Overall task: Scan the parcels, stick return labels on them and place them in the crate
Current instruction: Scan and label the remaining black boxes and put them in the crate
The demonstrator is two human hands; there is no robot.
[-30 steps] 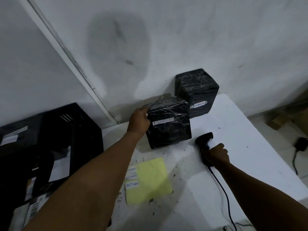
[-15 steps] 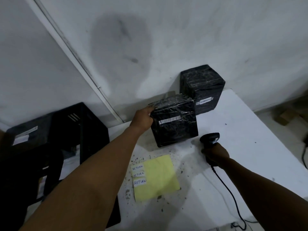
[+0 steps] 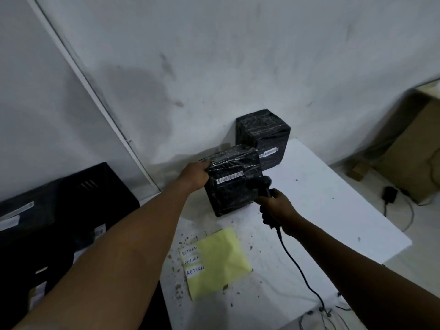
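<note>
A black wrapped parcel (image 3: 232,186) with a white barcode strip stands on the white table (image 3: 333,210). My left hand (image 3: 194,176) grips its upper left corner. My right hand (image 3: 276,207) holds a black corded barcode scanner (image 3: 260,185), whose head is raised against the parcel's right front face, just right of the barcode. A second black parcel (image 3: 264,136) stands behind it against the wall. A yellow sheet (image 3: 221,263) with three white "RETURN" labels (image 3: 191,262) lies nearer to me. The black crate (image 3: 71,206) sits at the left, below the table.
The scanner's cable (image 3: 300,270) trails across the table toward its near edge. Dark crumbs are scattered around the yellow sheet. A brown cardboard box (image 3: 409,158) and a black power adapter (image 3: 389,195) are on the floor to the right. The wall is close behind the parcels.
My right hand has lifted the scanner off the table and brought it up and left to the parcel's face. My left hand has stayed on the parcel's corner.
</note>
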